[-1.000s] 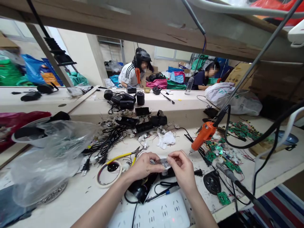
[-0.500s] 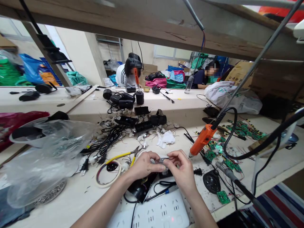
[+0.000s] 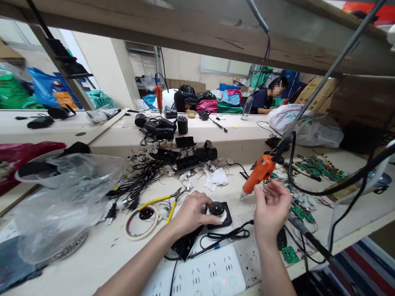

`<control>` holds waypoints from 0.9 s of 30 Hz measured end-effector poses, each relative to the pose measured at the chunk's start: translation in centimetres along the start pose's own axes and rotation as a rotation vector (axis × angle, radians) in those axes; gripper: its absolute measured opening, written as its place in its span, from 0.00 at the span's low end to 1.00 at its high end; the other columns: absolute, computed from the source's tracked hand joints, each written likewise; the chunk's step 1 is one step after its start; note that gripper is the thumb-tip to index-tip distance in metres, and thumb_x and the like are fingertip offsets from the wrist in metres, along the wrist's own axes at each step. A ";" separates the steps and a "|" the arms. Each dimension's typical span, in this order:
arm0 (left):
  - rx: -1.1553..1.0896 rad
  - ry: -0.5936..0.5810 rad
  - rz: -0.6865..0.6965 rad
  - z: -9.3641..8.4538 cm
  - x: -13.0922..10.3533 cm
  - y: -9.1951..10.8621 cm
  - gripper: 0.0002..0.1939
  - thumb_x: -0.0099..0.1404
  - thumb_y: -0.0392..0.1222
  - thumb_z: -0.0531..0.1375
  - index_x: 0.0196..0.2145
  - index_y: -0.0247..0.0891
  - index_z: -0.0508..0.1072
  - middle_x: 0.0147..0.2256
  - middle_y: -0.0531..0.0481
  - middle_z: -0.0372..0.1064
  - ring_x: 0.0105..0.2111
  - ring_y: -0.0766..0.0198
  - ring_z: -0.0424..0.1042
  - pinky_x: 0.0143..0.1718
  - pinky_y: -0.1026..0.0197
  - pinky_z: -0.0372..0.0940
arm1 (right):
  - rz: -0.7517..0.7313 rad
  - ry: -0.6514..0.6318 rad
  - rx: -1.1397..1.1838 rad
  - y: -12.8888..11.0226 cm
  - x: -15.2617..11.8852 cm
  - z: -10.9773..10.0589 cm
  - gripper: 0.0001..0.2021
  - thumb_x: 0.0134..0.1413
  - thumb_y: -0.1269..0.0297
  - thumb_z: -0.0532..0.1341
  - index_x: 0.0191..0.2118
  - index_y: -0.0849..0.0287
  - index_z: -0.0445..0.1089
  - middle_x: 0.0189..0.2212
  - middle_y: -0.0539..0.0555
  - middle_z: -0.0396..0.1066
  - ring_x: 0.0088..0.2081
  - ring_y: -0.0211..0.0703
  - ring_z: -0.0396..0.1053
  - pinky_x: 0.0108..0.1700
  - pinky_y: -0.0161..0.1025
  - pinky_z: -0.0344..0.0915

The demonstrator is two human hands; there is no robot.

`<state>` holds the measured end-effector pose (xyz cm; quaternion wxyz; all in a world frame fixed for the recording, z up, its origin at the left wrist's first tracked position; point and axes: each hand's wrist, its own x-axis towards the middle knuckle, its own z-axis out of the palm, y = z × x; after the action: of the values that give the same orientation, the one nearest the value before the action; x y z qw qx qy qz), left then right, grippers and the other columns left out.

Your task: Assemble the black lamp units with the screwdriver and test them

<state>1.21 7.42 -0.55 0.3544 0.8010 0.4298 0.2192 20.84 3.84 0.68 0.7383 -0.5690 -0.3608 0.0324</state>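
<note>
My left hand (image 3: 193, 211) grips a round black part with a white rim (image 3: 217, 209), thumb at its near side and fingers at its far side. That part sits on a square black base (image 3: 227, 216) on the bench. My right hand (image 3: 272, 205) is raised to the right, its fingers loosely bent and apart from the thumb, with nothing visible in them. Just beyond it hangs an orange electric screwdriver (image 3: 259, 174), tip pointing down and left. Under my left wrist lies a black housing (image 3: 187, 243), partly hidden.
A white power strip (image 3: 203, 275) lies nearest me. Yellow-handled cutters (image 3: 159, 201) and a tape roll (image 3: 128, 230) are on the left. Green circuit boards (image 3: 321, 166) and a soldering iron (image 3: 304, 230) lie right. Two people sit across the bench.
My right hand has left the part and moved right toward the screwdriver. My left hand stays at the part, now more exposed. One person across the bench has bent lower.
</note>
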 end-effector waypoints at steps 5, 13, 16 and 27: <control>0.210 0.010 0.072 1.3 -0.1 0.3 0.28 0.50 0.66 0.64 0.39 0.41 0.76 0.38 0.47 0.72 0.42 0.52 0.64 0.45 0.53 0.54 | 0.221 -0.327 -0.039 1.5 4.4 2.4 0.27 0.41 0.48 0.67 0.45 0.60 0.65 0.35 0.57 0.72 0.37 0.48 0.71 0.45 0.47 0.66; 0.183 0.006 0.035 1.2 -0.7 0.8 0.29 0.49 0.60 0.68 0.46 0.44 0.74 0.41 0.47 0.70 0.45 0.52 0.63 0.47 0.51 0.54 | 0.125 -0.515 0.223 -3.1 2.7 2.0 0.24 0.48 0.38 0.60 0.39 0.54 0.64 0.27 0.49 0.67 0.27 0.42 0.67 0.36 0.43 0.67; 0.156 -0.003 0.050 1.3 -0.6 0.8 0.29 0.49 0.54 0.70 0.48 0.46 0.73 0.42 0.49 0.70 0.45 0.53 0.64 0.48 0.52 0.54 | 0.126 -0.641 0.322 -4.9 1.8 1.2 0.31 0.49 0.29 0.47 0.34 0.54 0.67 0.27 0.53 0.68 0.30 0.44 0.67 0.36 0.44 0.67; 0.131 0.056 -0.039 2.0 -0.2 1.2 0.23 0.42 0.49 0.74 0.34 0.40 0.72 0.37 0.50 0.71 0.41 0.54 0.66 0.42 0.56 0.54 | 0.293 -0.664 0.598 -9.6 -1.0 2.0 0.38 0.46 0.26 0.46 0.37 0.56 0.74 0.15 0.51 0.66 0.16 0.42 0.60 0.18 0.38 0.57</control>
<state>3.03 6.04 -0.98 0.2934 0.8075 0.4685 0.2058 15.51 1.66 8.66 0.7023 -0.3350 -0.4681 0.4189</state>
